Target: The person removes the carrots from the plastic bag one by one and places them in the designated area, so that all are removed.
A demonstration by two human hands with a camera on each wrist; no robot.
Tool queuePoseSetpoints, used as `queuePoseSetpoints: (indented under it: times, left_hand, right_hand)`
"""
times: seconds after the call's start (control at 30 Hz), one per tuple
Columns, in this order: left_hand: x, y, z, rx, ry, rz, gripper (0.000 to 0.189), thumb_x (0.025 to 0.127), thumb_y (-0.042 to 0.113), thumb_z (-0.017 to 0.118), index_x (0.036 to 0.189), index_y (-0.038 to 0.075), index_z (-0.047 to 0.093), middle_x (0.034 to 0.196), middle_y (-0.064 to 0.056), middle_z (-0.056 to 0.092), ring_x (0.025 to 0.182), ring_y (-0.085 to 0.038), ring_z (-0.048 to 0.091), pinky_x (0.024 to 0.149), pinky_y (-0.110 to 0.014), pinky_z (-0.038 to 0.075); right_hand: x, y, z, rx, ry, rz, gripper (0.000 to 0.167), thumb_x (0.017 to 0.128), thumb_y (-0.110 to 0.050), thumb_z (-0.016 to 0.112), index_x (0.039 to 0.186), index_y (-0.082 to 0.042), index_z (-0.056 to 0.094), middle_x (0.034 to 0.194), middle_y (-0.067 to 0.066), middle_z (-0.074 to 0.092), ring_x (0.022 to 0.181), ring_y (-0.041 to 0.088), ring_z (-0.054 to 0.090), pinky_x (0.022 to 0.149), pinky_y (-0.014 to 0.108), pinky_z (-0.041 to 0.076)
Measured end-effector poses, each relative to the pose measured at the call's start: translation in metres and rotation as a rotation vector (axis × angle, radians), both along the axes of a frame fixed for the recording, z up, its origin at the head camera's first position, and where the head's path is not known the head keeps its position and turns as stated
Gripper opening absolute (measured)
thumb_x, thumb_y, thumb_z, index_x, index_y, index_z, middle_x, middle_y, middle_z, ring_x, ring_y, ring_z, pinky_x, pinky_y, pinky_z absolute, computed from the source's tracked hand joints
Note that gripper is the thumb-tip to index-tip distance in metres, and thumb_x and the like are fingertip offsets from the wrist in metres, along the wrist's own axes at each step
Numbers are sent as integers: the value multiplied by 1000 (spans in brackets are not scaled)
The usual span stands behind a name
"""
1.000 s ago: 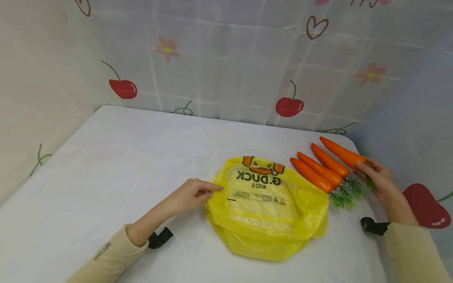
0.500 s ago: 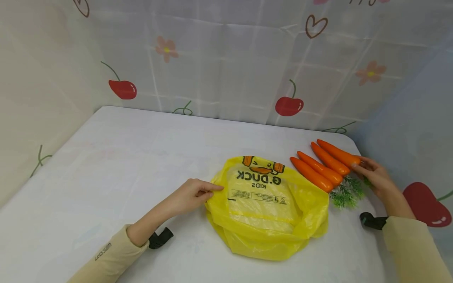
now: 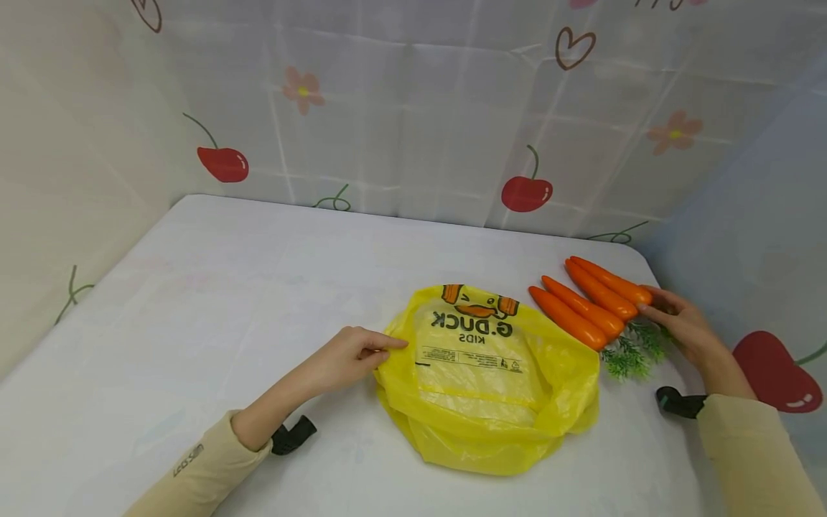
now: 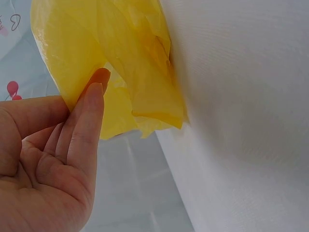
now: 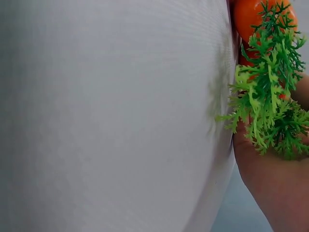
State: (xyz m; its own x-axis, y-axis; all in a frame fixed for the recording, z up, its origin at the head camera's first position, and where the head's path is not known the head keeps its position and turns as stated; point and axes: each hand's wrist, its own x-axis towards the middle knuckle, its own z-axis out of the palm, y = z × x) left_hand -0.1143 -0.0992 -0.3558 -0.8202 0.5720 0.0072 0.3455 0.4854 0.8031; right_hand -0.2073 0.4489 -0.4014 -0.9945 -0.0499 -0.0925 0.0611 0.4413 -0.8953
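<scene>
A yellow plastic bag (image 3: 478, 391), printed with a duck face and mirrored lettering, lies on the white table. My left hand (image 3: 352, 359) pinches its left edge between thumb and fingers; the left wrist view shows the bag film (image 4: 77, 53) hanging from that grip. At the far right, my right hand (image 3: 688, 327) holds the outermost orange carrot (image 3: 610, 278) by its thick top end. This carrot lies alongside several others (image 3: 571, 319) in a slanted row, tips pointing away. Green leafy tops (image 5: 265, 92) appear by the right palm; the fingers are partly hidden there.
The row of carrots overlaps the bag's upper right edge. Green leaves (image 3: 629, 355) spread on the table (image 3: 258, 287) between bag and right hand. A printed curtain (image 3: 413, 108) rises behind the table's back edge. Black wrist mounts (image 3: 293, 434) sit under both sleeves.
The right hand has brought its carrot down and leftward, closing the gap to the neighbouring carrot. The left hand and bag stay put.
</scene>
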Motion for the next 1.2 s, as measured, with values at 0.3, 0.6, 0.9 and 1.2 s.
queuePoseSetpoints:
  times: [0.3,0.6,0.9,1.2]
  left_hand:
    - [0,-1,-1,-6,2,6,31,91,-5,53,119,2,65,106,-7,65,52,-6,32,50,-20,33]
    - [0,-2,0,1,4,-4,31,92,-4,52,120,2,64,94,-2,64,51,-6,31,49,-19,32]
    - [1,-2,1,4,4,6,32,91,-5,52,120,3,64,100,-5,64,50,-6,32,49,-19,32]
    - [1,-3,1,6,14,7,36,91,-5,53,125,4,61,93,-4,62,52,-8,34,50,-20,34]
  right_hand:
    - [-3,-1,1,69,-22,14,66,96,-29,53,148,-2,22,107,-22,41,96,-6,40,81,13,37]
    - [1,-2,2,18,-4,-42,50,96,-31,52,144,-23,39,108,-25,41,100,-2,37,90,17,30]
    - [-1,-4,4,117,-1,-63,64,94,-38,53,147,-9,32,107,-23,41,105,7,36,103,50,21]
    - [0,-5,10,187,-10,-62,71,95,-43,50,147,-3,25,129,5,40,122,43,20,97,62,18]
